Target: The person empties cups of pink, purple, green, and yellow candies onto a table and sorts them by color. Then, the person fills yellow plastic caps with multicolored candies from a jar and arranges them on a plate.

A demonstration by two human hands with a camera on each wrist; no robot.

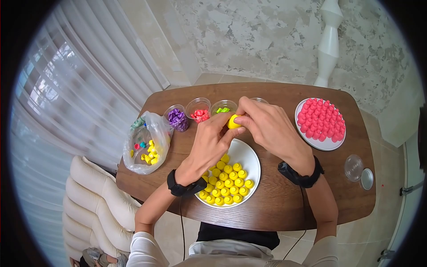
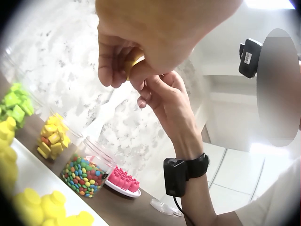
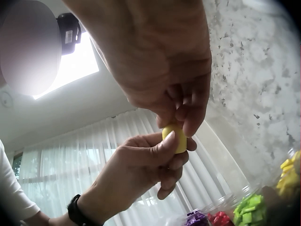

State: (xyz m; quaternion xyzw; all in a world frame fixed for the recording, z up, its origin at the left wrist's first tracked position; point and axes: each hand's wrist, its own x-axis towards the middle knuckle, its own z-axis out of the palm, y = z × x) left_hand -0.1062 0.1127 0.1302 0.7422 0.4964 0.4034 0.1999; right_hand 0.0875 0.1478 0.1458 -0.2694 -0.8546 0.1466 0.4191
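Note:
Over the table my two hands meet at a small rounded yellow piece (image 1: 233, 121). The left hand (image 1: 214, 139) grips its body between thumb and fingers, as the right wrist view shows. From above, the right hand (image 1: 275, 129) pinches its top end, and those fingertips hide that end. Both hands are above the far rim of a white plate (image 1: 248, 156). Small yellow bottle-shaped pieces (image 1: 229, 182) with narrow necks stand on it. In the left wrist view only a sliver of the held yellow piece (image 2: 133, 62) shows.
Behind the hands are clear cups of purple pieces (image 1: 178, 119), red pieces (image 1: 200, 115), green pieces (image 2: 16, 104) and yellow pieces (image 2: 52, 136), plus a jar of colourful candies (image 2: 83, 176). A plastic bag (image 1: 162, 131) sits left. Pink bottle-shaped pieces (image 1: 321, 119) and a clear container (image 1: 354, 167) are right.

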